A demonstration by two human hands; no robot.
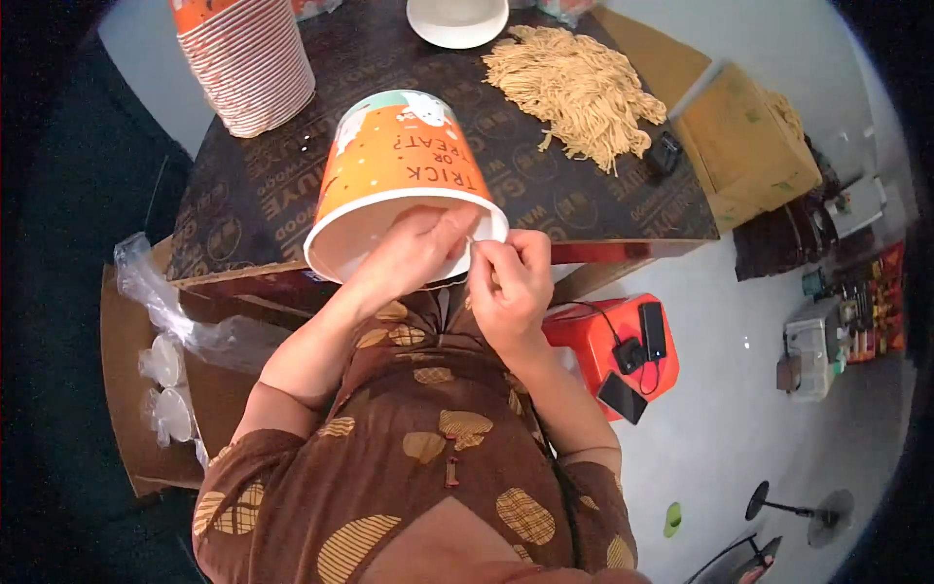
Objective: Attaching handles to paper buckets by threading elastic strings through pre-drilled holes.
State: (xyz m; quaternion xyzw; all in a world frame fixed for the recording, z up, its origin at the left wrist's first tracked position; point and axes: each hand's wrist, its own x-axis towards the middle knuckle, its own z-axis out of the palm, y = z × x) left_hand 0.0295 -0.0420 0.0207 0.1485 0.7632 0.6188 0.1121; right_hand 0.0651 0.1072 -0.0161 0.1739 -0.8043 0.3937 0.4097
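An orange paper bucket [404, 165] with a white inside lies tipped on its side at the near edge of the dark table [263, 195], its mouth facing me. My left hand [413, 248] reaches into the mouth and pinches the rim from inside. Just outside the rim on the right, my right hand [511, 277] has its fingers pinched on a thin tan string at the bucket's edge. The two hands almost touch at the rim.
A tall stack of orange paper buckets [248, 63] stands at the back left. A heap of tan strings [574, 88] lies at the back right, a white bowl [457, 19] behind it. A cardboard box [749, 146] and a red stool [613, 355] with phones stand on the right.
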